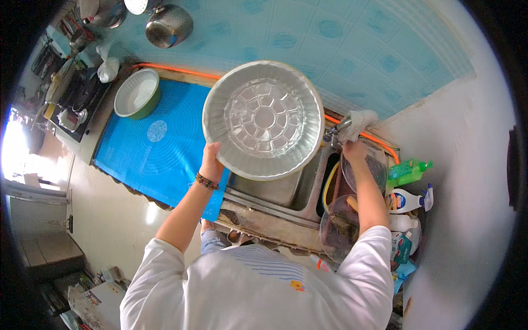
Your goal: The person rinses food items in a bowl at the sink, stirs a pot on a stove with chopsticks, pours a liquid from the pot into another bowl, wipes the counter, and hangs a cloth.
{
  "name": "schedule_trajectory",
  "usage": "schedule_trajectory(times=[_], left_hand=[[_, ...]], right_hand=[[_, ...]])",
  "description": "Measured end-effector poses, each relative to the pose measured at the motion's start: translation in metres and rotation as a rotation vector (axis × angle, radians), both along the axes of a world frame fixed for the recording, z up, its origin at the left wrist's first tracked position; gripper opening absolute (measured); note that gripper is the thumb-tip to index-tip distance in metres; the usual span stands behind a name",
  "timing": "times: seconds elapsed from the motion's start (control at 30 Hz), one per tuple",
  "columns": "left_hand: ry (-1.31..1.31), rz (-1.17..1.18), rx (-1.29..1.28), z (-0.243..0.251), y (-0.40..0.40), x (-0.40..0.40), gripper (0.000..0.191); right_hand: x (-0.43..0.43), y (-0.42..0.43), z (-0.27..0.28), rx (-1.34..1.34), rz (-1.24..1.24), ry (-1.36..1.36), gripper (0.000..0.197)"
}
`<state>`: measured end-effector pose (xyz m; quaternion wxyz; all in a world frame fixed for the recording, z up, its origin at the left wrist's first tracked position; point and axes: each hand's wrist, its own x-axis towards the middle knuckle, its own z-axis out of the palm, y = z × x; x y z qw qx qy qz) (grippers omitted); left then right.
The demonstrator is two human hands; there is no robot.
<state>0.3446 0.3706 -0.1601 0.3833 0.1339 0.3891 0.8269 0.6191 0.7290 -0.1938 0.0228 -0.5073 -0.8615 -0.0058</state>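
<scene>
My left hand [212, 163] grips the lower left rim of a large round basin [264, 165]. The basin is tilted so that its inside faces me, with fluted walls and a ringed pattern in the shiny bottom. It hangs over the left part of a stainless steel sink [268, 192]. At the back of the sink, my right hand [354, 151] is against a light grey cloth [359, 125] beside the metal faucet [336, 134]. Its fingertips are hidden, so I cannot tell whether it grips the cloth or the faucet.
A blue silicone mat [136, 140] covers the counter at left, with a green-sided bowl [142, 103] holding white contents. Clear plastic containers [338, 243] crowd the sink's right side. A green pump bottle [406, 172] and a spray bottle [406, 201] stand by the right wall.
</scene>
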Motion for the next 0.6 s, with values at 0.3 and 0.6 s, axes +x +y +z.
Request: schedule_trajectory(times=[0.3,0.6], left_hand=[[0.409,0.13,-0.379,0.003,-0.016,-0.007,0.067],[1.604,0.213,-0.414,0.049,-0.075,-0.026,0.088]], right_hand=[[-0.015,-0.012,-0.006,0.072,-0.068,0.068,0.024],[-0.053,-0.177,0.083,-0.67,-0.015,0.038,0.062]])
